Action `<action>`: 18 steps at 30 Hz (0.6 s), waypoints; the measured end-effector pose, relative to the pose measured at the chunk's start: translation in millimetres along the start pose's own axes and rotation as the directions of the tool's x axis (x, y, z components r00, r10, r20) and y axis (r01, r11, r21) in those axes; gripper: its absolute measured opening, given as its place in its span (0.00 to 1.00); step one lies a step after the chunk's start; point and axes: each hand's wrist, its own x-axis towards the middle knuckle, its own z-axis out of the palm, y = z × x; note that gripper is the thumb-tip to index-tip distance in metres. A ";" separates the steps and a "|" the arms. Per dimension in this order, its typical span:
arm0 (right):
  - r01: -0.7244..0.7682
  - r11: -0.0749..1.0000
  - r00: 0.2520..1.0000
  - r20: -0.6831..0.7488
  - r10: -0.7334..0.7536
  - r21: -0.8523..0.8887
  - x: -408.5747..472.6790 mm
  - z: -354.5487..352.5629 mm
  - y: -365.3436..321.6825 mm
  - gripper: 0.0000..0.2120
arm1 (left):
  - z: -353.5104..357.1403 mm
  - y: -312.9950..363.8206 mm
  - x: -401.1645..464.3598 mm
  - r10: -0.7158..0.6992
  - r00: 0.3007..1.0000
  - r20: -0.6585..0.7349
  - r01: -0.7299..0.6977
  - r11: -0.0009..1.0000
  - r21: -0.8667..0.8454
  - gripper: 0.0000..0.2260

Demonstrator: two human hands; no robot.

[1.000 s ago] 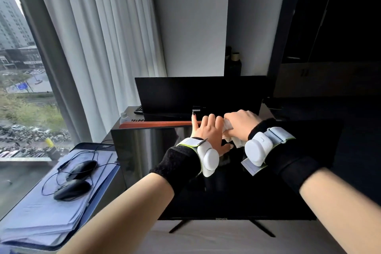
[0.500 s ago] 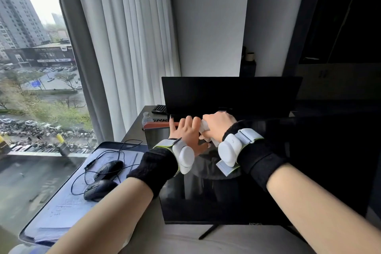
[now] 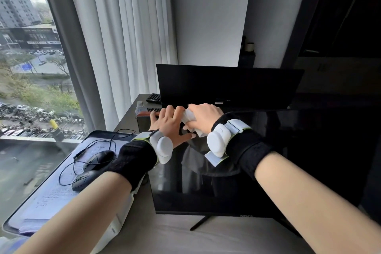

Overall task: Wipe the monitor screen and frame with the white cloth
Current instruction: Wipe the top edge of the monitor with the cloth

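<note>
1. The right hand is curling its fingers round the bunched cloth, gripping it at the top edge of the monitor.
2. The left hand is lying just left of the cloth with fingers straight and slightly spread, resting on the same top edge and holding nothing.
3. Below both sets of fingers the dark screen is running down toward the desk; beyond the fingertips a second monitor is standing.
4. To wipe the frame well, I judge the right hand should be keeping a flat pad of cloth under the fingertips and be drawing it along the edge, away from the left hand.
5. The left hand is best bracing the panel, so that it is not tipping backward on its stand.
6. Left of the left hand, two mice are lying on papers.
</note>
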 end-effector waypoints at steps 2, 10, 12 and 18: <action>0.006 0.999 1.000 0.005 -0.006 0.031 -4.6 -3.9 2.7 0.24 | 0.1 2.3 -0.8 0.011 1.000 -0.026 -0.011 1.000 0.009 0.35; 0.048 0.996 0.999 -0.023 -0.046 0.073 -29.0 -11.8 16.6 0.21 | -12.2 27.7 -9.8 0.027 0.998 -0.051 -0.025 0.999 0.038 0.38; 0.067 0.995 0.997 -0.037 -0.064 0.076 -36.5 -12.2 20.7 0.21 | -15.1 35.5 -14.5 0.026 0.998 -0.062 -0.023 0.998 0.051 0.39; 0.136 0.986 0.989 -0.069 -0.130 0.094 -57.1 -12.9 30.1 0.22 | -18.7 50.1 -32.2 0.018 0.990 -0.140 -0.010 0.998 0.059 0.39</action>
